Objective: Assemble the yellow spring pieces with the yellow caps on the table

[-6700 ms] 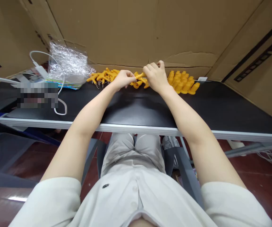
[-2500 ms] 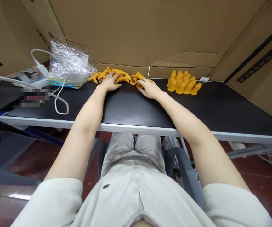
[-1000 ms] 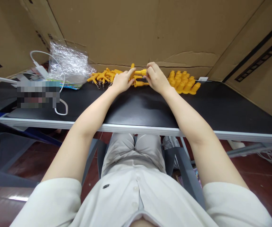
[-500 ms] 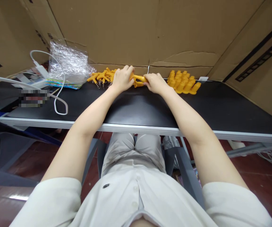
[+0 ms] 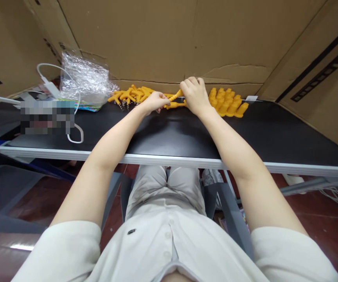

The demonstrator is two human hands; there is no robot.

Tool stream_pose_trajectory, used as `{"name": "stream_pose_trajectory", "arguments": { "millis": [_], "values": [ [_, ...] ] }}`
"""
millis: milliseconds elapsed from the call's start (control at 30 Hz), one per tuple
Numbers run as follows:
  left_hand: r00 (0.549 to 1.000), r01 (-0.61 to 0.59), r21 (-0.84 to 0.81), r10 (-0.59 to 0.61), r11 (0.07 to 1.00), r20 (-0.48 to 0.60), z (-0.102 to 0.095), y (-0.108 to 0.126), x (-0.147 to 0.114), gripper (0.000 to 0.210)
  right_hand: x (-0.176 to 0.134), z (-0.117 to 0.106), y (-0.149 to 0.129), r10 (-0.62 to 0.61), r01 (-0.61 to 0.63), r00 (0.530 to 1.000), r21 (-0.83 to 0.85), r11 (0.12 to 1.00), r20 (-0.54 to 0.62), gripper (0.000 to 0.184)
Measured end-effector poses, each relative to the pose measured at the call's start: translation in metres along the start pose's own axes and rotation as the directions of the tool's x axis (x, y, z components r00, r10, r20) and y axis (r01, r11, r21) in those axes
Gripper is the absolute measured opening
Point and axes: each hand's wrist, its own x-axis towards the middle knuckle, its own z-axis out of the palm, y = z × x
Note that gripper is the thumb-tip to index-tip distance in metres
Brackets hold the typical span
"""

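Observation:
A slim orange-yellow piece (image 5: 175,96) with ridges spans the gap between my hands, slanting up to the right. My left hand (image 5: 156,102) pinches its lower end. Over its upper end, my right hand (image 5: 195,94) curls closed, hiding that end. Just below lies another slim orange-yellow piece (image 5: 177,105) on the table, close to both hands. Left of my left hand is a pile of branching orange-yellow pieces (image 5: 129,94) with small metal spirals hanging from them. To the right of my right hand, several orange-yellow peg-like pieces (image 5: 227,102) stand in a tight group.
The black tabletop (image 5: 175,135) has a silver front edge. Cardboard walls (image 5: 163,43) rise behind and at the sides. At the left lie a clear plastic bag (image 5: 83,76) and a white cable (image 5: 82,135). A small white piece (image 5: 251,98) lies far right.
My left hand has come down and toward me, while my right hand has risen slightly. The piece between them now tilts up to the right instead of lying nearly level.

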Motion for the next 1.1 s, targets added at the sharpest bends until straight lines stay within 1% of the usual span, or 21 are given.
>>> {"name": "stream_pose_trajectory", "arguments": {
  "millis": [67, 167, 267, 367, 433, 500, 533, 600, 667, 733, 833, 900, 967, 1033, 1100],
  "values": [
    [0.998, -0.014, 0.012, 0.015, 1.000, -0.057, -0.001, -0.002, 0.000, 0.015, -0.002, 0.003, 0.004, -0.010, 0.010, 0.999, 0.012, 1.000, 0.035, 0.037],
    [0.985, -0.074, 0.109, 0.090, 0.991, -0.147, -0.005, -0.006, 0.001, 0.020, -0.005, 0.010, 0.009, -0.038, 0.034, 0.991, 0.036, 0.999, 0.131, 0.036],
    [0.975, -0.103, 0.204, 0.139, 0.974, -0.174, -0.006, -0.008, 0.002, 0.020, -0.007, 0.014, 0.009, -0.050, 0.043, 0.979, 0.041, 0.998, 0.200, 0.035],
    [0.986, -0.078, 0.202, 0.105, 0.976, -0.130, -0.006, -0.009, 0.004, 0.020, -0.006, 0.012, 0.007, -0.043, 0.036, 0.984, 0.040, 0.999, 0.172, 0.032],
    [0.998, -0.041, 0.155, 0.049, 0.987, -0.046, -0.006, -0.012, 0.007, 0.019, -0.004, 0.009, 0.007, -0.025, 0.022, 0.993, 0.034, 0.999, 0.114, 0.033],
    [0.999, -0.015, 0.100, 0.011, 0.995, 0.046, -0.008, -0.015, 0.010, 0.021, -0.003, 0.007, 0.011, 0.002, -0.003, 0.999, 0.028, 1.000, 0.045, 0.039],
    [0.997, -0.011, 0.076, 0.005, 0.997, 0.074, -0.009, -0.017, 0.011, 0.022, -0.003, 0.006, 0.014, 0.023, -0.024, 1.000, 0.025, 0.999, 0.014, 0.042],
    [0.997, -0.010, 0.044, 0.006, 0.999, 0.080, -0.012, -0.020, 0.013, 0.022, -0.005, 0.007, 0.022, 0.090, -0.090, 0.996, 0.016, 0.996, -0.023, 0.043],
    [0.999, -0.012, 0.031, 0.011, 0.999, 0.036, -0.014, -0.021, 0.014, 0.018, -0.009, 0.011, 0.031, 0.177, -0.177, 0.984, 0.009, 0.984, -0.018, 0.041],
    [0.999, -0.023, 0.031, 0.024, 0.999, -0.033, -0.016, -0.023, 0.016, 0.015, -0.014, 0.015, 0.039, 0.266, -0.267, 0.964, 0.004, 0.964, 0.015, 0.043],
    [0.988, -0.057, 0.037, 0.062, 0.998, -0.142, -0.018, -0.028, 0.023, 0.018, -0.021, 0.023, 0.048, 0.378, -0.378, 0.924, -0.009, 0.926, 0.064, 0.049],
    [0.972, -0.094, 0.068, 0.107, 0.993, -0.211, -0.020, -0.034, 0.029, 0.025, -0.024, 0.028, 0.051, 0.422, -0.421, 0.904, -0.027, 0.907, 0.073, 0.051],
    [0.949, -0.119, 0.143, 0.155, 0.983, -0.274, -0.024, -0.042, 0.036, 0.032, -0.026, 0.033, 0.054, 0.439, -0.437, 0.896, -0.044, 0.898, 0.060, 0.051],
    [0.929, -0.116, 0.230, 0.188, 0.966, -0.319, -0.029, -0.050, 0.040, 0.037, -0.026, 0.036, 0.056, 0.452, -0.449, 0.891, -0.060, 0.891, 0.045, 0.051],
    [0.917, -0.105, 0.289, 0.205, 0.952, -0.342, -0.034, -0.057, 0.040, 0.041, -0.026, 0.038, 0.056, 0.479, -0.474, 0.876, -0.085, 0.876, 0.053, 0.050]
  ]
}}
